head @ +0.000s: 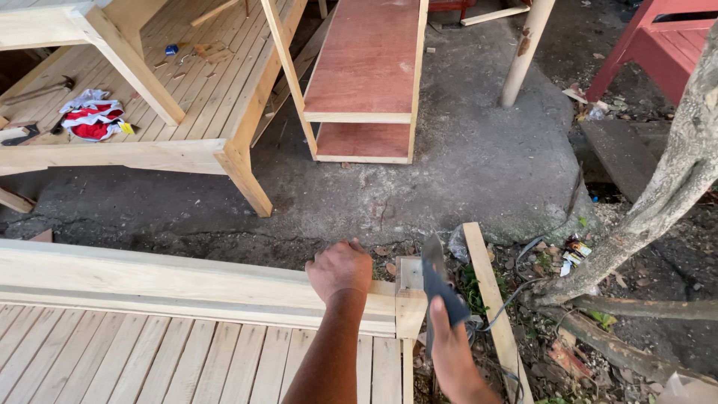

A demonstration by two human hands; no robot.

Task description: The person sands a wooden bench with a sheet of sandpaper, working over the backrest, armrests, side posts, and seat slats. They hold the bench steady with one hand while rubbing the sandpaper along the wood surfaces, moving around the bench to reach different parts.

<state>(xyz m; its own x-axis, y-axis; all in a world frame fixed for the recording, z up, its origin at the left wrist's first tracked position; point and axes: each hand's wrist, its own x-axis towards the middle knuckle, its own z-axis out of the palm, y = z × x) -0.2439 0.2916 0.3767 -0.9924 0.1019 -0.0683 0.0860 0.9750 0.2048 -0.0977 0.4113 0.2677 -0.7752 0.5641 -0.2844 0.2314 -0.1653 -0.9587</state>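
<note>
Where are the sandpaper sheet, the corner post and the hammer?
sandpaper sheet [434, 278], head view, middle of the dark sheet.
corner post [410, 275], head view, its top end.
hammer [39, 90], head view, its handle.

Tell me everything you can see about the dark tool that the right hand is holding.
The dark tool looks like a flat, broad blade, dark grey to black, perhaps metal; its exact kind cannot be told. The right hand grips its lower end, so any handle is hidden. It stands nearly upright, tilted slightly, tip pointing away from the person. It is beside the end of the pale wooden post, between that and a loose wooden strip. Whether it touches the post is unclear.
</note>
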